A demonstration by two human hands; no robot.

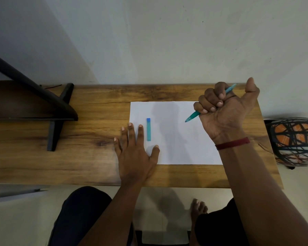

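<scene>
Under your right hand [226, 110], fisted round the uncapped pen [192, 116], paper [181, 150] blank, cap [148, 129] just beside your flat left hand [135, 153] pinning its edge: writing not begun.

Soft, fairly bright light falls from above and to my right, so my right grip [226, 110] and its teal pen [194, 115] throw a pale, fuzzy shadow leftward across the white sheet of paper [178, 153]. The wall [149, 41] dims toward the upper left corner. The wide lens bows the wooden surface [89, 157], and the orange-and-black round object [293, 141] at the right edge is smeared.
</scene>
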